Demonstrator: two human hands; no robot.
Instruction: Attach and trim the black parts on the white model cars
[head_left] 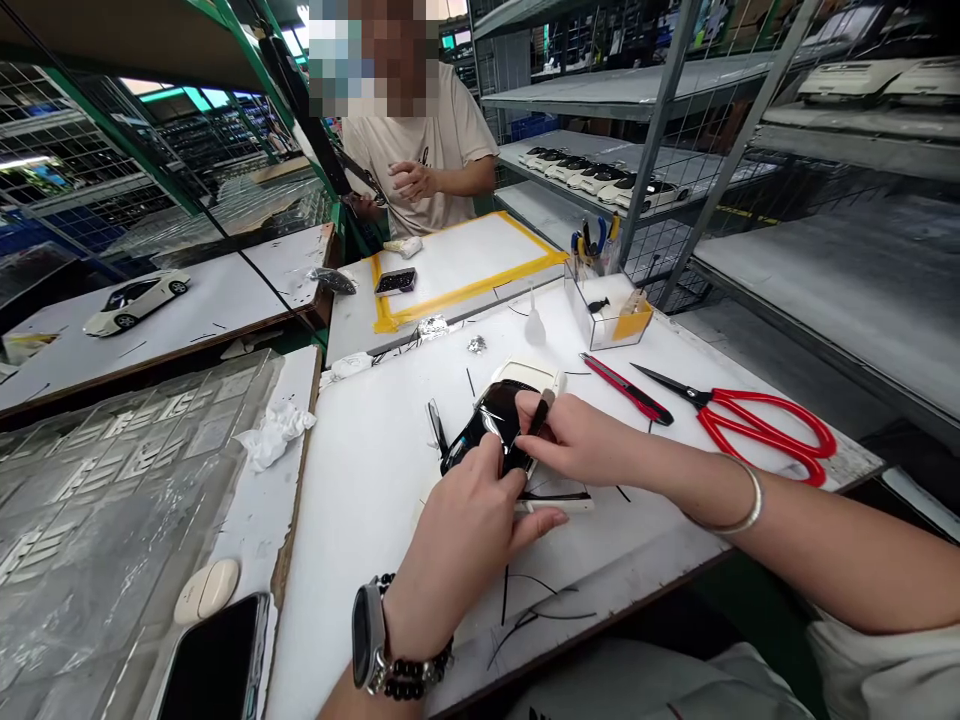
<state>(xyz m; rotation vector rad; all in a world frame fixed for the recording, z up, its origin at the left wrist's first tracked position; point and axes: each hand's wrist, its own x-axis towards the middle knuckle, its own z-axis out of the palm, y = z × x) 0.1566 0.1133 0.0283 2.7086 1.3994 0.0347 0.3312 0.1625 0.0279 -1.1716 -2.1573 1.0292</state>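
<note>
A white model car (498, 404) with a glossy black roof lies on the white foam-topped table, its doors swung out to the sides. My left hand (472, 510) is closed on the near part of the car, the fingertips pressed at its black roof and side. My right hand (568, 435) pinches a short dark stick-like piece (541, 408) over the car's right side. What the lower end of that piece touches is hidden by my fingers. Right of my hands lie a red utility knife (626, 388) and red-handled scissors (739, 415).
A clear box (609, 310) with pliers behind it stands at the back, near a small dropper bottle (534, 325). Black strips (536, 610) litter the front. A phone (214, 660) and plastic trays (127, 490) are at left. A person (424, 150) sits opposite; shelves (840, 290) rise at right.
</note>
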